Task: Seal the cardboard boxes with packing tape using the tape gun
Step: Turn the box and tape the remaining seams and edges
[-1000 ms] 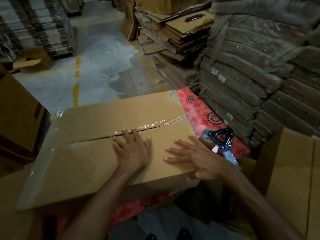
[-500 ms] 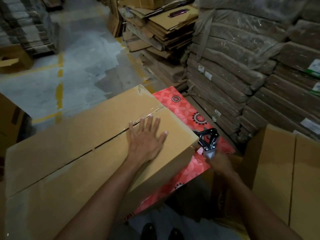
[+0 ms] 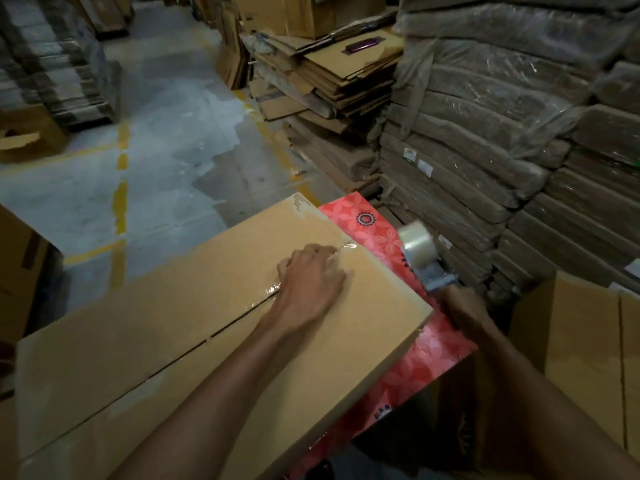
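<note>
A: Item one, the cardboard box [image 3: 138,341]?
B: It lies flat on the red patterned surface [image 3: 440,355], covering all but that surface's right edge and far right corner. The top flaps are closed. The centre seam [image 3: 207,337] runs from far right to near left.

A: Tape on it?
B: One crinkled tape strip [image 3: 273,289] at the far right end of the seam, beside the fingers. From there towards the near left, the seam shows as a dark open line. The dull patches along it may be residue; cannot tell.

A: Left hand [image 3: 311,275]?
B: Palm down on the box top over the seam's far end, fingers laid out, holding nothing, pressing the flaps.

A: Right hand [image 3: 464,310]?
B: Wrapped round the handle of the tape gun [image 3: 433,271], raised just off the box's right edge above the red surface. The clear roll [image 3: 417,244] is uppermost and blurred. The gun is not touching the box.

A: Progress, by your estimate?
B: Early for this box. Flaps closed and steadied: done. The main run along the seam and pressing it down: left to do. A second box [image 3: 581,327] stands to the right; whether it is sealed, cannot tell.

A: Other stock?
B: Wrapped stacks of flattened cardboard [image 3: 485,150] beyond the far edge.
</note>
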Demonstrator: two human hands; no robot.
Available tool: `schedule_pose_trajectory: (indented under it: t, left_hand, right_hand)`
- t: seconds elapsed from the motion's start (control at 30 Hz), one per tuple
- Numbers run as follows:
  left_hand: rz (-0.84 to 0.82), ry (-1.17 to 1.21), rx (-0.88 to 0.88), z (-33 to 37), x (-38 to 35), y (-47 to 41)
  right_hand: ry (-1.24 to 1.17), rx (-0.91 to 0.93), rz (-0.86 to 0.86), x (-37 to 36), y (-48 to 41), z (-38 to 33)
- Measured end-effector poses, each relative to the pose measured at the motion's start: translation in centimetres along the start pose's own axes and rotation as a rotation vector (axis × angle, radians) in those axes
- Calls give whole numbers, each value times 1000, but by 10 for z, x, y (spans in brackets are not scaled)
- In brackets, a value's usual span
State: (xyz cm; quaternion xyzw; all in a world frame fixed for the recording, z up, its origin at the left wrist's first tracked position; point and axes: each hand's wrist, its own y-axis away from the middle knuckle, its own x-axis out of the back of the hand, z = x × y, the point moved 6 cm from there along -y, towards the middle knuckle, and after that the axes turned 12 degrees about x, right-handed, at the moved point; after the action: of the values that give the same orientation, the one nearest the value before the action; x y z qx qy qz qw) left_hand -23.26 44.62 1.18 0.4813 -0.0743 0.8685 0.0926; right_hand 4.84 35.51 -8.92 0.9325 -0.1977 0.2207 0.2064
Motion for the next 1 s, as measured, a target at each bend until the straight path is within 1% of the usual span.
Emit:
schedule_pose_trajectory:
  t: [0.07,0.1,0.13,0.17,0.2,0.27,0.3,0.33,0.4,0.47,0.53,0.7,0.77,0.83,0.9,0.93,1.0]
  left_hand:
    - [-41,407,187,-10,7,-34]
    - [-71,581,281,-16,8,-51]
    - [-121,741,364,-16,8,-66]
    - [-210,903,444,-15,5,-77]
    - [-341,1069,513,-8,2,-86]
    - [-661,1401,631,11,0,-92]
    - [-776,1490,662,19,3,-93]
    - [-817,1514,680,22,7,-94]
    - [-828,1520,699,16,11,-97]
    - [-847,1580,732,7,15,-98]
    - [-865,1626,757,-3,16,-98]
    - [-915,1579,825,-28,17,-96]
    - [-858,1509,838,-37,18,-103]
    - [-792,1399,771,-43,23,-113]
    - [-740,1145,607,-41,32,-125]
    - [-688,1009,547,-39,39,-132]
    - [-551,815,514,-42,52,-151]
  right_hand:
    - [-268,30,-1,3,-3,-41]
    - [-365,37,-15,5,-5,-65]
    - [-422,53,-66,3,-1,-90]
    - [-475,80,-159,-1,3,-111]
    - [-516,111,-260,-7,13,-136]
    - [-581,124,-413,-19,29,-170]
    - [-591,144,-466,-27,35,-181]
    - [-576,172,-492,-33,37,-187]
    - [-531,233,-488,-43,40,-197]
    - [-516,294,-484,-49,42,-204]
    - [-504,304,-466,-55,41,-205]
    - [-445,342,-460,-63,36,-205]
    - [-427,352,-454,-64,36,-209]
    - [-412,344,-449,-66,35,-210]
    - [-376,331,-437,-70,32,-208]
    - [-356,331,-420,-72,32,-207]
    - [-333,348,-393,-76,32,-204]
